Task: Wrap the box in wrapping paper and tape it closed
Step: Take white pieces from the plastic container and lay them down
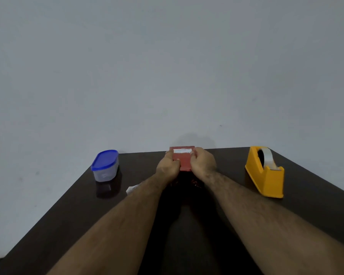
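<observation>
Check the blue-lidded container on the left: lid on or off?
On. The blue lid sits flat over the container, covering its whole top, no gap visible. Contents cannot be told through the translucent wall.

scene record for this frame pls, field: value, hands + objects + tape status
surface: dark table against a plain wall
box: red wrapped box, standing at the table's far edge, a white strip across its upper part
left hand: left hand grips the box's left side
right hand: right hand grips the box's right side
tape dispenser: yellow tape dispenser, right of the box, untouched
container: blue-lidded container, left of the box, lid on
scrap: small white piece by the left forearm, unclear what
</observation>
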The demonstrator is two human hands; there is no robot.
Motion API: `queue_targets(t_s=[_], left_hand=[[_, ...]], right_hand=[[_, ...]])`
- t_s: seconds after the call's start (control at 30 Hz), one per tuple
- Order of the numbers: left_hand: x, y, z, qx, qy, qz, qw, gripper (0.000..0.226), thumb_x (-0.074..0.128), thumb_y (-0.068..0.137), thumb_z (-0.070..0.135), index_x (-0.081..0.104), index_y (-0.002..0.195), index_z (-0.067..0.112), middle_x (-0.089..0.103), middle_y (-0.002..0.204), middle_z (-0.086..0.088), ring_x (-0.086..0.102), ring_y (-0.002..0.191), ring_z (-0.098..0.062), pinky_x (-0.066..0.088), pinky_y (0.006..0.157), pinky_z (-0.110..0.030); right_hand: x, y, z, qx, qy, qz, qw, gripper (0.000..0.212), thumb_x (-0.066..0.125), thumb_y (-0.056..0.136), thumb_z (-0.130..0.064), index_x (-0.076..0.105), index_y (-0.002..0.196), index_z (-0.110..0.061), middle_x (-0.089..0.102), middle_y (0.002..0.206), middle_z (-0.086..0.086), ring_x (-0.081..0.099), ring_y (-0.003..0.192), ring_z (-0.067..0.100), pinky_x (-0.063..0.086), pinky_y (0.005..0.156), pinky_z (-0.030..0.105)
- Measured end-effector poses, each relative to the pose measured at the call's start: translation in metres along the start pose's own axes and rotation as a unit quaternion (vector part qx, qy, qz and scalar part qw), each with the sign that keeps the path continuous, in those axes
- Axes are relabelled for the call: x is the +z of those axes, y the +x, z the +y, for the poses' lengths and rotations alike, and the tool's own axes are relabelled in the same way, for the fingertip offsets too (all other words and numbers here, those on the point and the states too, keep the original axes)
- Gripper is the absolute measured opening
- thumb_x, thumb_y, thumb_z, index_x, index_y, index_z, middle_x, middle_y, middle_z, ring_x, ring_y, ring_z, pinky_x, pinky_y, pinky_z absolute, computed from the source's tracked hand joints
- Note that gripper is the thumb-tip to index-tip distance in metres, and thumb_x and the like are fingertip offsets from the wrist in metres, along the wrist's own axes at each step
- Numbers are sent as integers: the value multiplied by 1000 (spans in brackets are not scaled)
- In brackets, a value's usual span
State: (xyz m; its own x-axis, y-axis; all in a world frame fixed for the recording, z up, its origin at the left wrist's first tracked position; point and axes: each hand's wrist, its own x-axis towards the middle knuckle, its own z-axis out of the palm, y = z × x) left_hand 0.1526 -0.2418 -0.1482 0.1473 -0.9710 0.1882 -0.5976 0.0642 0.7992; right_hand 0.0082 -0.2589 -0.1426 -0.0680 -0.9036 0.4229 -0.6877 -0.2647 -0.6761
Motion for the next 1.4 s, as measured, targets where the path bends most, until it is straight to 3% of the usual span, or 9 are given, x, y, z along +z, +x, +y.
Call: queue_targets(t_s=[0.13, 0.23, 0.37, 0.43, 0.5, 0.6, 0.77, 0.97, 1.4], left_hand=[[5, -13, 27, 201, 218, 139, 945, 47, 43, 108, 23, 50, 154, 16, 52, 159, -6, 42, 150, -26, 30, 126, -49], [38, -38, 63, 325, 128, 115, 930, 39, 52, 99, 8, 67, 135, 10, 69, 136, -8, 58, 133, -25, 43, 117, -43], [119, -56, 98, 155, -121, -13, 980, 42, 51, 105, 16, 58, 147, 15, 62, 144, 0, 56, 132, -16, 44, 116, -36], [158, -59, 111, 36, -251, -77, 964, 40, 50, 106, 19, 58, 145, 16, 58, 142, 1, 57, 129, -16, 46, 114, -38], [188, -65, 127, -32, -322, -120, 939, 22, 46, 103, 19, 67, 112, 19, 65, 110, -3, 64, 91, -16, 55, 83, -35], [212, -75, 148, -88, -344, -117, 928, 20, 43, 103, 19, 63, 99, 16, 60, 86, -3, 53, 69, -16, 44, 61, -29], [246, -66, 162, -86, -300, -93, 945, 23, 44, 105, 22, 59, 89, 13, 62, 101, -13, 54, 82, -23, 43, 70, -32], [273, -52, 184, -66, -263, -89, 958, 22, 42, 106, 22, 58, 103, 7, 59, 99, -9, 56, 84, -21, 45, 68, -31], [298, -35, 188, -2, -127, -126, 984, 49, 33, 111, 42, 48, 145, 11, 56, 143, -17, 57, 127, -37, 47, 111, -49]], right_hand=[[-32, -19, 13, -83, -21, 98, 992, 22, 51, 106, -20, 72, 110, -14, 72, 106, 1, 67, 98, 23, 57, 81, 37], [-65, -32, 35, -120, -129, 128, 976, 33, 63, 97, -9, 69, 130, -11, 69, 133, 9, 59, 130, 30, 46, 112, 43], [-116, -53, 68, -26, -204, 228, 952, 85, 78, 85, -25, 38, 159, -9, 25, 172, 16, 9, 163, 33, -6, 131, 43], [-132, -59, 93, 71, -157, 230, 958, 106, 84, 78, -37, 27, 162, -6, 18, 173, 20, 9, 162, 35, 4, 133, 45], [-147, -64, 118, 177, -80, 193, 962, 102, 84, 74, -50, 39, 153, -5, 40, 161, 22, 38, 150, 39, 38, 121, 48], [-164, -66, 135, 243, -22, 122, 962, 34, 77, 85, -43, 65, 99, -14, 71, 102, 8, 64, 79, 23, 49, 61, 30], [-179, -54, 163, 210, -24, 138, 968, 23, 67, 96, -38, 61, 84, -19, 54, 73, -6, 45, 60, 12, 30, 50, 25], [-191, -22, 201, 191, 20, 128, 973, 26, 67, 96, -41, 67, 92, -15, 67, 88, 1, 59, 77, 21, 45, 67, 30], [-192, 1, 230, 175, 19, 145, 974, 26, 62, 101, -42, 68, 102, -17, 69, 92, 0, 66, 87, 25, 49, 73, 33]])
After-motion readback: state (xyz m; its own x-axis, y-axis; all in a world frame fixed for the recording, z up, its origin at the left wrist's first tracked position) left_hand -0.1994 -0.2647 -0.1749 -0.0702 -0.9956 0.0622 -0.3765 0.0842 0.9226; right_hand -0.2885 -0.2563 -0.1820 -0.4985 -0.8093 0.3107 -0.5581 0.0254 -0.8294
